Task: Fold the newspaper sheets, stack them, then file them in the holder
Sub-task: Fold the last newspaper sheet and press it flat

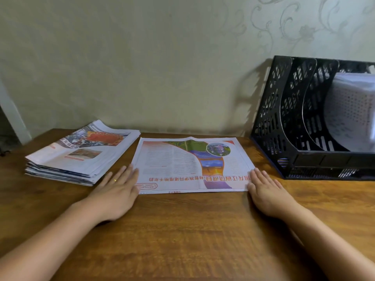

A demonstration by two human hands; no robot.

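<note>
Wooden tabletop (182,230): left hand (117,189) and right hand (265,191), fingers flat, loosely together, flank folded sheet (192,165). Folding step; next, move it to stack (81,155) at 10 o'clock.

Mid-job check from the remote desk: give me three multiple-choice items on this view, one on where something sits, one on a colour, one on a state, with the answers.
1. Where is the newspaper pile relative to the single sheet?
A. On the left-hand side
B. Inside the holder
C. On top of it

2. What colour is the file holder?
A. White
B. Black
C. Red

3. How are the hands placed?
A. Both gripping the pile
B. One lifting the holder
C. Flat at the sheet's two side edges

Answers: 1 A, the pile lies apart on the wooden table. 2 B, its perforated dividers are black. 3 C, the left hand and right hand lie with straight fingers.
</note>
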